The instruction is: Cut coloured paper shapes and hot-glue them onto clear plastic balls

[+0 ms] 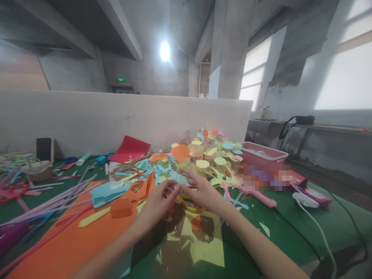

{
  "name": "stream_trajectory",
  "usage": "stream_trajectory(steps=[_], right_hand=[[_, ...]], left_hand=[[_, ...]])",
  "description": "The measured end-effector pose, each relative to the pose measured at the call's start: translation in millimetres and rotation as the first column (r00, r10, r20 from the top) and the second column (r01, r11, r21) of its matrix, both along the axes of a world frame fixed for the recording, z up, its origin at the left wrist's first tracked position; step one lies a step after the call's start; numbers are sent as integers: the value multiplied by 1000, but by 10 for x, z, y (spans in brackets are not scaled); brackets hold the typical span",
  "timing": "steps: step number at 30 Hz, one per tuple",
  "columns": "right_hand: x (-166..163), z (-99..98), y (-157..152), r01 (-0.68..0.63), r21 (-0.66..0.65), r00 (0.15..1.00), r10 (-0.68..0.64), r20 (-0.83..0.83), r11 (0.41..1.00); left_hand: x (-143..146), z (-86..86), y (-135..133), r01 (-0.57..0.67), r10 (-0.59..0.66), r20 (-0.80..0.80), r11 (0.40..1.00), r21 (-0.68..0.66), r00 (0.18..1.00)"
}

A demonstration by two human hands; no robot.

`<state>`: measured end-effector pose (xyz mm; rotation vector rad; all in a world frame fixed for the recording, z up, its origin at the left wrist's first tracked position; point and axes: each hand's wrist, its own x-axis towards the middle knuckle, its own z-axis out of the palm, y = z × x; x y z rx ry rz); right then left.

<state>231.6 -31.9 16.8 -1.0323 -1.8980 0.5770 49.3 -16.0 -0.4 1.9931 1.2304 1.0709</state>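
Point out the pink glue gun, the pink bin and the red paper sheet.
pink glue gun (252, 192): head view, on its body.
pink bin (263, 152): head view, on its near white rim.
red paper sheet (130, 149): head view, on the middle of the sheet.

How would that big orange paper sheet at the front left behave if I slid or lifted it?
The orange paper sheet looks thin and flat, so it would probably flop when lifted. It likely weighs little and may slide easily on the green table. Straws lie across it and would probably shift too.
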Motion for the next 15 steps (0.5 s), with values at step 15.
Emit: stream_trajectory(steps=[15], right_hand=[[37,-15,50,42,-20,998,-42,-40,999]], left_hand=[[19,52,-64,82,-76,49,989,-124,996]])
